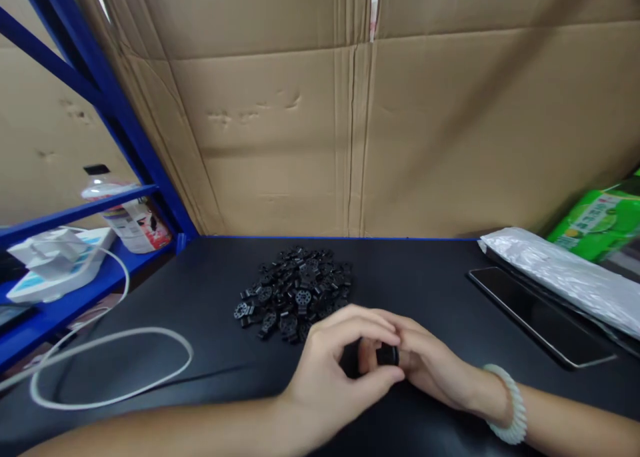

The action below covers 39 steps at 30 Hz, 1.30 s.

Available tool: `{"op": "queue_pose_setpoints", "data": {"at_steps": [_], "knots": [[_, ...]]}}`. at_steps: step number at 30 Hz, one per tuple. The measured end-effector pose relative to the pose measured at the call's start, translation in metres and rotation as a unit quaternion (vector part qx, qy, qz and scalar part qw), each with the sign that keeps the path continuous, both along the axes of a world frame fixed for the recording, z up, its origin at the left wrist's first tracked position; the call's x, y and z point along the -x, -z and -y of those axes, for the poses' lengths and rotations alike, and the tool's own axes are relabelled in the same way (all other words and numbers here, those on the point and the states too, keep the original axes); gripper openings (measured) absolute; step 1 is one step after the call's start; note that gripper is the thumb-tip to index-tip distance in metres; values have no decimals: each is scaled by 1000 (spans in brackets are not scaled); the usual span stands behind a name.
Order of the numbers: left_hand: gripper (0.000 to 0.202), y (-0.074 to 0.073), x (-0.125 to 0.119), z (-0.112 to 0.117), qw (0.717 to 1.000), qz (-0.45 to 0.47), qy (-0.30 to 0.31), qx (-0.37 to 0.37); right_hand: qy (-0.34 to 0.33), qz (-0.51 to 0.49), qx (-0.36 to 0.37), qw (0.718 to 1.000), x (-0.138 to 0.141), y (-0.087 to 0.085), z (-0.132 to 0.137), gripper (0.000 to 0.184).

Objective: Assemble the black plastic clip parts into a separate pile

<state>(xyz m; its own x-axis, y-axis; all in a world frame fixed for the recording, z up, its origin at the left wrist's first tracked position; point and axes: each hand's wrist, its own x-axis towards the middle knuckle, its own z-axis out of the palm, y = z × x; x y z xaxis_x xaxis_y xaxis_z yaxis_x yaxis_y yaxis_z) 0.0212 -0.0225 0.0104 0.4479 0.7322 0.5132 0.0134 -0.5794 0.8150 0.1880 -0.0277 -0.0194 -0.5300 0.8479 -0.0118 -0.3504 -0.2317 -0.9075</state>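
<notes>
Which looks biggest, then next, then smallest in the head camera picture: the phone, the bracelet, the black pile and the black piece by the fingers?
1. Black pile
2. Phone
3. Bracelet, though it's near the camera
4. Black piece, partly hidden

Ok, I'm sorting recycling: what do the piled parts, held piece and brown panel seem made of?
Piled parts: probably plastic, satin black with soft highlights.
Held piece: perhaps plastic too, smooth black, largely hidden.
Brown panel: apparently cardboard, matte and creased.

One head-worn camera looks forward and down, close above the hands (327,367), toward a cardboard wall (270,110).
</notes>
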Motion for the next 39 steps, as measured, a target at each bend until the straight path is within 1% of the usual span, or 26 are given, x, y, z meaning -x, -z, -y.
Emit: {"op": "queue_pose_setpoints", "data": {"at_steps": [2,3,5,7,12,16,21,27,32,35,39], "knots": [[27,18,-7,10,998,27,-20,56,-45,2,18,999,-1,-2,0,22],[27,24,-8,11,995,38,-34,81,-64,5,21,998,-1,-3,0,25],[27,29,-6,11,992,45,-47,108,-88,10,23,996,-3,-4,-2,28],[29,29,-4,8,993,40,-44,100,-104,14,25,994,-4,-4,-5,30],[29,26,-3,7,998,14,-32,47,-156,7,28,987,-8,-2,-8,36],[29,27,-6,6,999,6,-30,26,-158,21,56,986,-7,-3,-8,40],[28,29,-9,4,999,-3,-29,36,-151,18,93,984,-5,-6,-7,44],[23,31,-12,3,995,-9,-29,98,-154,-32,111,981,-6,2,-8,43],[20,33,-12,3,991,-8,-17,131,-160,-45,112,980,-6,5,-8,43],[20,35,-11,3,990,-16,-13,139,-152,-47,123,980,-5,5,-7,46],[19,36,-10,3,991,-16,-18,130,-147,-56,119,980,-4,6,-5,47]]}}
